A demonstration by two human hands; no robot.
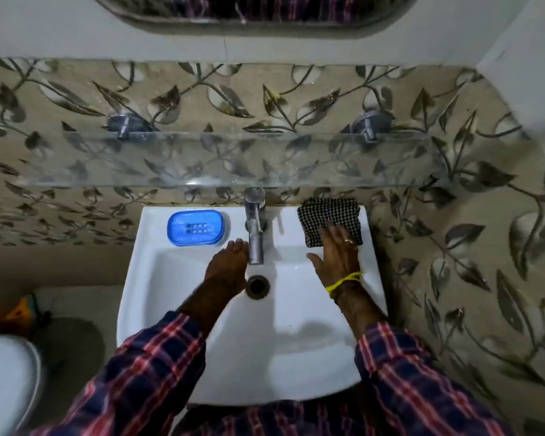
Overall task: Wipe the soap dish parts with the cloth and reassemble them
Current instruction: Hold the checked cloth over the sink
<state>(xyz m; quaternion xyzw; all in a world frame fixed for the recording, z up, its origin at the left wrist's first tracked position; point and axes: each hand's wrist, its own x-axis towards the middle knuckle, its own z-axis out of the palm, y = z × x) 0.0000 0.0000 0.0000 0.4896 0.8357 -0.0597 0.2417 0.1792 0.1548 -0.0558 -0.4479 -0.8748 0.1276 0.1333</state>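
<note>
The black-and-white checked cloth (328, 220) on the white ceramic sink (158, 278) rim is touched by the spread right hand (337, 253); nothing is gripped. The blue oval plastic soap dish (196, 227) stands assembled, rear left. The left hand (228, 262) is loosely curled, empty. The cloth must be grasped first.

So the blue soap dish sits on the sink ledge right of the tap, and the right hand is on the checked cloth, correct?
Not quite: in the head view the blue soap dish sits left of the tap, not right. The right hand does rest on the checked cloth.
</note>
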